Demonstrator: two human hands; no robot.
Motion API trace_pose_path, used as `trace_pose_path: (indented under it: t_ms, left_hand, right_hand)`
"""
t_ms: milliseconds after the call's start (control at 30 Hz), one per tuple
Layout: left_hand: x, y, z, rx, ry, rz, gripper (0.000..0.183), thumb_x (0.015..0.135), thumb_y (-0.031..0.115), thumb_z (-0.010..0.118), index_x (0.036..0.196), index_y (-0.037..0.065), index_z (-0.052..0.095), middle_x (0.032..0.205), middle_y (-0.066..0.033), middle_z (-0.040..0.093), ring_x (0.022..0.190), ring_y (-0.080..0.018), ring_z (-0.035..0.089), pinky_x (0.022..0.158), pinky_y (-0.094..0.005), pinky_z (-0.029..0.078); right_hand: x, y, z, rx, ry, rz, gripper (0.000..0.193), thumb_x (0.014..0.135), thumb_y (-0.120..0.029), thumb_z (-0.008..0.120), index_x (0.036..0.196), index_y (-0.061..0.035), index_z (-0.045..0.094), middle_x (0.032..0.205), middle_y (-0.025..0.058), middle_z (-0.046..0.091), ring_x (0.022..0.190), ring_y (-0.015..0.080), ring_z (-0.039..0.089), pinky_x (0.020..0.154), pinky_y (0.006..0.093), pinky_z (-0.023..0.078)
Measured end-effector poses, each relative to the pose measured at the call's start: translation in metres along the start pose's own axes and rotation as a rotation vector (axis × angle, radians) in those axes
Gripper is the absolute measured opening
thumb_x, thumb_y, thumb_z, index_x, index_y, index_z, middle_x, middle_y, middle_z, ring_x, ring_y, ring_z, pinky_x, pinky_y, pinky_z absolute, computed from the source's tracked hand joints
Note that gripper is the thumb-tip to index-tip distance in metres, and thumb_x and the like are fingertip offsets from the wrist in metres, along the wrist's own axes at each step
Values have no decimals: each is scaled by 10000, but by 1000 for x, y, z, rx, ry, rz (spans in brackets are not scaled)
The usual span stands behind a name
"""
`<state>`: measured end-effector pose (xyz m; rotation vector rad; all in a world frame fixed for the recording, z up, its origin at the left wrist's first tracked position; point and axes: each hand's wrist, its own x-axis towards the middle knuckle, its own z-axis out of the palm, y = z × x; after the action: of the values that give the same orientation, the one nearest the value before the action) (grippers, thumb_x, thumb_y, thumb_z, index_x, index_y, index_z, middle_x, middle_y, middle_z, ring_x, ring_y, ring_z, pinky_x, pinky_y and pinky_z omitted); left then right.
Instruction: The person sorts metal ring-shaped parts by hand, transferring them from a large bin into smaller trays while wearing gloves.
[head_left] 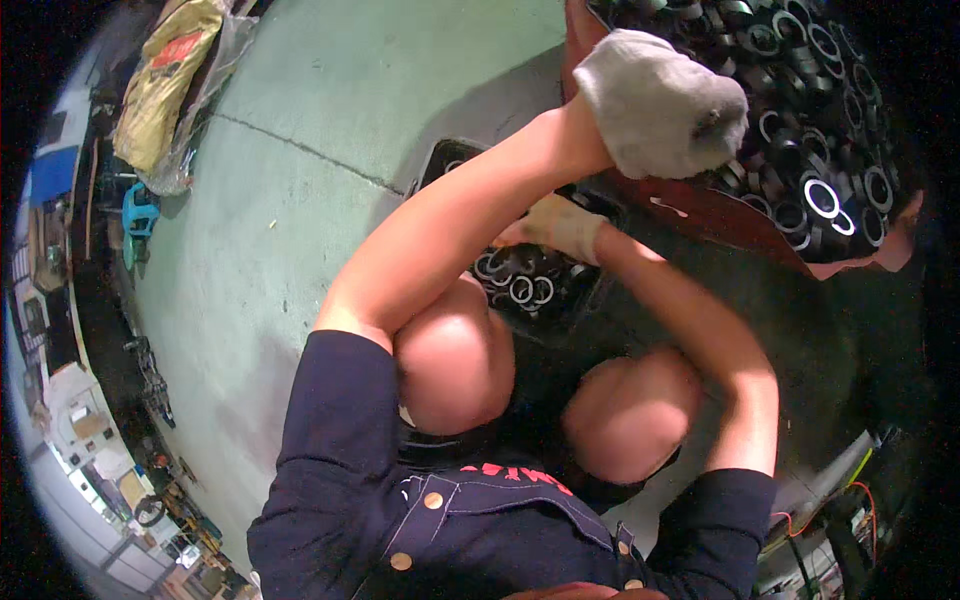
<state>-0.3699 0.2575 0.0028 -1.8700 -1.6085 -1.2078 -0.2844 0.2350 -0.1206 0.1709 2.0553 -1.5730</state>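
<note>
My left hand (660, 108), in a grey work glove with a dark smudge, is over the near left edge of a large reddish-brown container (690, 208) heaped with dark rings (790, 215). Its fingers curl under in a fist shape; what they hold, if anything, is hidden. My right hand (565, 228), in a pale glove, reaches into a black crate (575, 325) between and beyond my knees. Rings (522, 290) lie in that crate, some with bright rims. My left forearm crosses above the crate and hides part of it and my right fingers.
Green floor (270, 210) with a dark seam extends to the left. A yellow sack (170, 85) in clear plastic is at the far left, near a teal object (138, 215). Cluttered shelving lines the left rim. An orange cord (868, 495) shows at lower right.
</note>
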Motion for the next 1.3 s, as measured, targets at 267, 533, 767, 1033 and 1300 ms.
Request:
trace_pose_path:
  t_ms: [267, 533, 767, 1033, 1300]
  left_hand:
    - [-1, 1, -4, -34, 4, -16, 101, 708, 279, 670, 682, 185, 640, 599, -62, 619, 542, -275, 616, 490, -402, 469]
    - [6, 2, 2, -73, 35, 11, 103, 700, 269, 679, 680, 178, 637, 579, -58, 604, 527, -271, 605, 488, -393, 465]
    - [-1, 5, -10, -54, -12, 32, 102, 716, 157, 688, 810, 119, 681, 696, -50, 668, 574, -243, 622, 555, -350, 467]
    - [4, 7, -15, -76, -46, 16, 148, 687, 115, 690, 830, 79, 682, 704, -60, 665, 576, -258, 609, 561, -352, 460]
    - [3, 6, -9, -103, 57, -1, 98, 696, 186, 704, 760, 129, 655, 618, -44, 598, 545, -242, 586, 530, -356, 438]
  right_hand:
    - [26, 19, 6, -416, 98, -219, 592, 761, -348, 653, 1187, 52, 560, 1234, 287, 573, 1164, 417, 546, 1018, 447, 421]
    - [-96, -28, -39, -366, 368, -354, 490, 836, -318, 646, 1200, 5, 585, 1138, 246, 623, 1088, 409, 587, 969, 463, 451]
    - [-245, -90, -112, -677, 665, -561, 467, 747, -40, 700, 1208, -67, 638, 1165, 156, 656, 1057, 337, 636, 947, 381, 493]
    - [-207, -38, -256, -1125, 501, 15, 971, 552, -11, 782, 1445, -163, 431, 1504, 158, 366, 1366, 362, 379, 1128, 409, 363]
    - [-157, -48, -256, -1664, 83, 284, 830, 557, -208, 800, 1349, -200, 551, 1308, 102, 538, 1218, 291, 510, 976, 399, 463]
